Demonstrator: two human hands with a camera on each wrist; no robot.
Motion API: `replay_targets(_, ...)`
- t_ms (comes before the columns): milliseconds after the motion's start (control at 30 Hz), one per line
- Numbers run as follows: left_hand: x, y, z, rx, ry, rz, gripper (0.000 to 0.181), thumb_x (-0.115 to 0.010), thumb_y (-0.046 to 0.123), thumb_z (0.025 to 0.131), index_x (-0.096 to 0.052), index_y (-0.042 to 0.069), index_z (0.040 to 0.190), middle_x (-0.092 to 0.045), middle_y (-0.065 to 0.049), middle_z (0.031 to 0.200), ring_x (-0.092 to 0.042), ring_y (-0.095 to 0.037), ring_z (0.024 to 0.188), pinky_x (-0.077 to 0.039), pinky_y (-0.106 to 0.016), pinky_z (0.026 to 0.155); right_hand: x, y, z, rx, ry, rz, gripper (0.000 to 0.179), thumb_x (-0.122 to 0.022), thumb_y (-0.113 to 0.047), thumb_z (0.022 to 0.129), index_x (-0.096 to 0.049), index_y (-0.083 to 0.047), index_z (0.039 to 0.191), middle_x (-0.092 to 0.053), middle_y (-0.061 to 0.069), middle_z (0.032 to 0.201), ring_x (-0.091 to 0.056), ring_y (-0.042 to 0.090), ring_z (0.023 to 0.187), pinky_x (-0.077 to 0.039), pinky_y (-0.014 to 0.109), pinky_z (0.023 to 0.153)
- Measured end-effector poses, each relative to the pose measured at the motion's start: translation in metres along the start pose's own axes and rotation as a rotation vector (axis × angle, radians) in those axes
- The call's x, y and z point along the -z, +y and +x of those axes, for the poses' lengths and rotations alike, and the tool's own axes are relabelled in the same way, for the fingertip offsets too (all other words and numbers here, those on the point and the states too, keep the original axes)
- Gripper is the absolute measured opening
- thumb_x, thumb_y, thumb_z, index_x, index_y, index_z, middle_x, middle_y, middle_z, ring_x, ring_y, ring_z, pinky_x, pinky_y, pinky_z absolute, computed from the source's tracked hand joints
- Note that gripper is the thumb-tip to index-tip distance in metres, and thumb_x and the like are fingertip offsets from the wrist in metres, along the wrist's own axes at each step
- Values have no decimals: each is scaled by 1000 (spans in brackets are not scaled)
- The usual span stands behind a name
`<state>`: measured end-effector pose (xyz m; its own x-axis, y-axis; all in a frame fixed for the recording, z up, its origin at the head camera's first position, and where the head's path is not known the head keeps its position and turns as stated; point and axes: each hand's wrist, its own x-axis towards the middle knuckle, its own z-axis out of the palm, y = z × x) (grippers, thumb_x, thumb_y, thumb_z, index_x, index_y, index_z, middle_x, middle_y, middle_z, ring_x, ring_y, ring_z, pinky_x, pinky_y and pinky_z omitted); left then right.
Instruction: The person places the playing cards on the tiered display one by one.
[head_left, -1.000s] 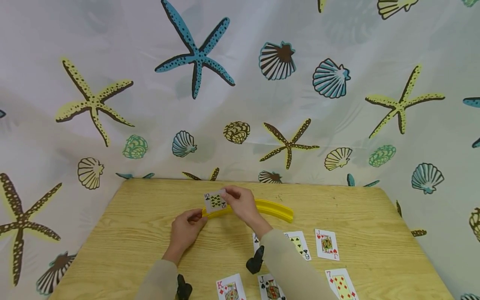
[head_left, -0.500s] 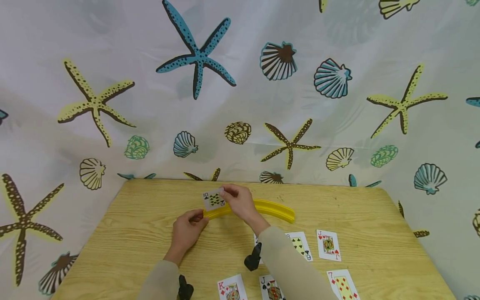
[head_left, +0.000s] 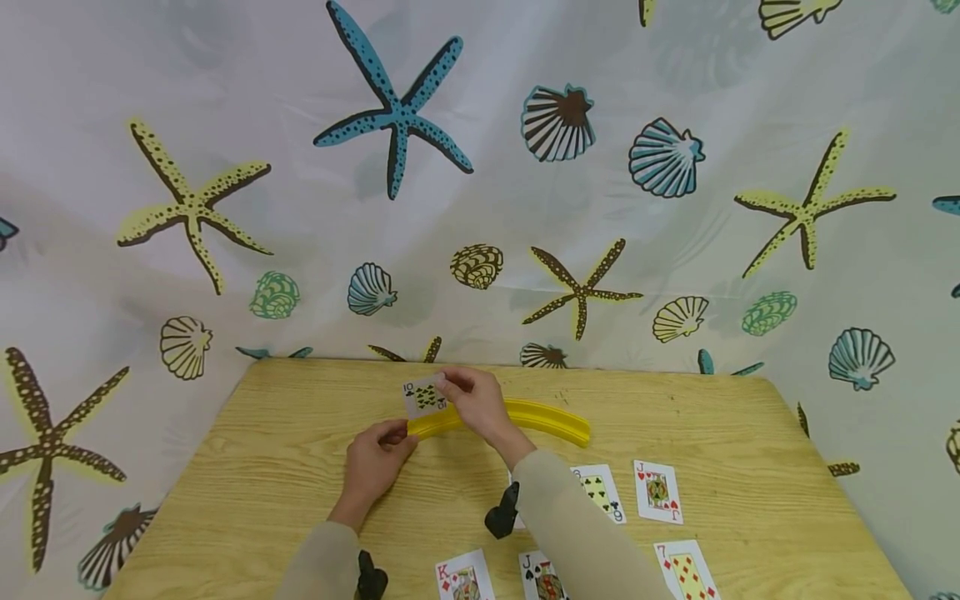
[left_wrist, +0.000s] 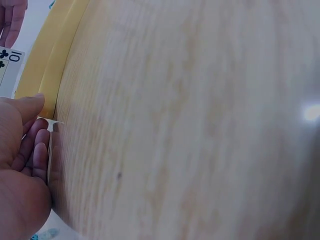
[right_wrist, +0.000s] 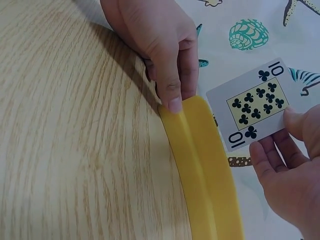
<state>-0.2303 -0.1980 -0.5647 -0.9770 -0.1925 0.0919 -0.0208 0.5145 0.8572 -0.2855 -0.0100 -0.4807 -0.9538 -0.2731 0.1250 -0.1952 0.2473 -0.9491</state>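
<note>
Right hand (head_left: pixel 480 406): the thumb and fingers pinch, near one corner, a thin, stiff white playing card (head_left: pixel 422 398) with a rectangular outline and rounded corners, the ten of clubs, its black pips printed on a pale-yellow inner panel. Left hand (head_left: pixel 372 462): the thumb lies on the upper face at the near-left end of a smooth, glossy, curved yellow strip (head_left: pixel 547 418), apparently plastic, and pinches that end against the fingers. The strip bends in a shallow arc and bears a lengthwise groove. The card stands tilted at the strip's left portion, its face toward the viewer; whether its lower edge touches the strip cannot be told. Nearer the viewer, on a tabletop with light-brown wood grain (head_left: pixel 285 433), lie flat cards, among them a red-marked jack of hearts (head_left: pixel 657 492), a seven of diamonds (head_left: pixel 685 572), a king of diamonds (head_left: pixel 463 577) and a jack of spades (head_left: pixel 543 577), the last partly covered by a plain beige sleeve (head_left: pixel 577 525).
</note>
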Motion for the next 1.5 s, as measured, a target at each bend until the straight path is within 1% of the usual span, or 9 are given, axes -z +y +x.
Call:
replay_targets(100, 0, 0, 1, -8, 8, 2, 37, -76, 19, 98, -72, 1, 131, -76, -16, 118, -71, -28, 106, -57, -32, 88, -1, -2, 2, 6, 2, -2, 29, -63, -22, 107, -76, -5, 126, -77, 15, 120, -72, 31, 110, -60, 43, 96)
replay_targets(233, 0, -1, 2, -8, 12, 3, 37, -77, 18, 98, -73, 1, 130, -77, -15, 116, -72, -27, 104, -56, -28, 86, -2, -2, 3, 13, 5, -5, 28, -63, -22, 107, -76, -5, 125, -77, 15, 119, -72, 31, 110, -60, 42, 95)
replay_targets(400, 0, -2, 2, 1, 7, -8, 37, -77, 18, 98, -73, 1, 130, -76, -15, 117, -71, -26, 104, -55, -25, 84, -4, 1, 4, 26, 3, -14, 28, -63, -22, 107, -76, -5, 125, -77, 15, 121, -71, 32, 114, -58, 45, 99)
replay_targets(500, 0, -2, 2, 5, 8, -9, 36, -77, 18, 98, -73, 1, 130, -76, -15, 117, -71, -26, 104, -55, -25, 85, -4, 3, 5, 25, 2, -13, 27, -63, -21, 107, -76, -4, 125, -77, 14, 121, -70, 32, 115, -58, 46, 101)
replay_targets(767, 0, -1, 1, 4, 3, -5, 36, -76, 19, 99, -73, 2, 130, -76, -15, 117, -70, -26, 105, -55, -30, 88, -3, 2, 8, 25, -2, -9, 26, -63, -20, 108, -77, -5, 123, -77, 15, 118, -71, 30, 108, -60, 41, 95)
replay_targets(1000, 1, -1, 1, 0, 7, -5, 37, -76, 18, 99, -72, 1, 131, -76, -15, 117, -70, -26, 104, -55, -29, 88, -4, 6, 8, 27, -13, -33, 29, -61, -21, 108, -75, -3, 127, -76, 15, 122, -70, 33, 115, -57, 47, 101)
replay_targets(1100, 0, -1, 1, -1, 7, -6, 37, -76, 18, 98, -72, 1, 131, -76, -15, 117, -70, -25, 104, -55, -29, 87, -3, 10, 7, 23, -7, -37, 29, -62, -21, 108, -75, -3, 127, -77, 15, 122, -70, 33, 116, -56, 47, 102)
replay_targets(1500, 0, -1, 0, -10, 12, -5, 36, -76, 17, 98, -73, 1, 130, -76, -15, 115, -70, -26, 103, -55, -27, 85, -1, 17, 7, 7, 9, -12, 29, -63, -21, 107, -76, -3, 126, -76, 15, 120, -70, 31, 112, -58, 45, 98)
